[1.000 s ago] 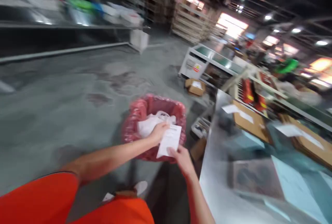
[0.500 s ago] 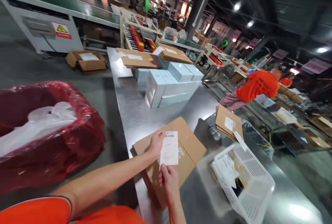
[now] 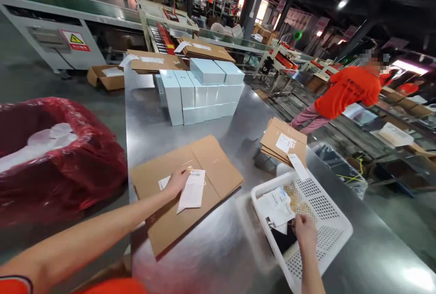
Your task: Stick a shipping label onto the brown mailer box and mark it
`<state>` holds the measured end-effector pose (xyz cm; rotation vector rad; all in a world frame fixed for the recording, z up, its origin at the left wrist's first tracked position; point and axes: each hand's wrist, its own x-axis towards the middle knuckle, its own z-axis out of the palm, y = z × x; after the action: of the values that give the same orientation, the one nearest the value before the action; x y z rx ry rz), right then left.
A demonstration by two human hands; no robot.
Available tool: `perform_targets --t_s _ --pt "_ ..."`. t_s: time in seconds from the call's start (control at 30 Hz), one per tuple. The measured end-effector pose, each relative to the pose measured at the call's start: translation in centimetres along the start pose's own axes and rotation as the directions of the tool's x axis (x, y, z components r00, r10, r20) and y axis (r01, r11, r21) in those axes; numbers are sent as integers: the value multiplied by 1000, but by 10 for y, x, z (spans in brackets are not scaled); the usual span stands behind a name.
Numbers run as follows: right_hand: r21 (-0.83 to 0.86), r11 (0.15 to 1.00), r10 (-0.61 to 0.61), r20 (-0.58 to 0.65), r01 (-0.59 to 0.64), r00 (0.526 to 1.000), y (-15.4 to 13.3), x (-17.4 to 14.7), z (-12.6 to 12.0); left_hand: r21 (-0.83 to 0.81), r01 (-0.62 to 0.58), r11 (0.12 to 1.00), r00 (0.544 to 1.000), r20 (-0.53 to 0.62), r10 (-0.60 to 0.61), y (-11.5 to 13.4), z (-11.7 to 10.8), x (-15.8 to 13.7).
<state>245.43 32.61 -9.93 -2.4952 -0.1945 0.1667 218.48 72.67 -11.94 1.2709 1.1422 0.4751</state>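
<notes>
Over a stack of flattened cardboard boxes (image 3: 207, 157), my left hand (image 3: 177, 181) pinches a white printed label sheet (image 3: 195, 189) by its upper left corner. Another white paper lies partly under that hand on the cardboard. My right hand (image 3: 304, 229) reaches into a white plastic basket (image 3: 340, 235), its fingers closed beside white printed papers (image 3: 277, 205). What those fingers hold, if anything, is too small to make out. A dark item (image 3: 284, 238) and yellowish netting (image 3: 299, 198) also lie in the basket.
Pale blue boxes (image 3: 204, 98) stand stacked farther up the metal table (image 3: 143, 126). More flat cardboard (image 3: 284, 142) lies beyond the basket. A bin lined with red plastic (image 3: 98, 157) is at left. A person in an orange shirt (image 3: 350, 89) stands behind the table at right.
My right hand has let go of the label sheet's lower edge and moved right into the basket. The label sheet stays in my left hand. The camera view has shifted.
</notes>
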Motion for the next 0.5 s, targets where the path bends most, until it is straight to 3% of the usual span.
perform_targets --t_s 0.07,0.17,0.23,0.4,0.5 --pt "-41 993 -110 91 114 990 5 15 22 38 -11 999 999 34 9 -5 -4 3" --pt "-22 958 -269 267 285 925 -6 16 62 90 -15 996 998 58 9 -8 -7 8" --pt "-43 946 -290 332 322 897 -8 18 76 120 -10 993 999 55 3 -9 -9 11" --pt "-125 952 -235 278 278 931 21 28 55 143 15 990 999 49 -22 -16 -14 14" --pt "-27 954 -273 340 300 900 29 13 43 123 15 992 999 47 -21 -18 -15 14"
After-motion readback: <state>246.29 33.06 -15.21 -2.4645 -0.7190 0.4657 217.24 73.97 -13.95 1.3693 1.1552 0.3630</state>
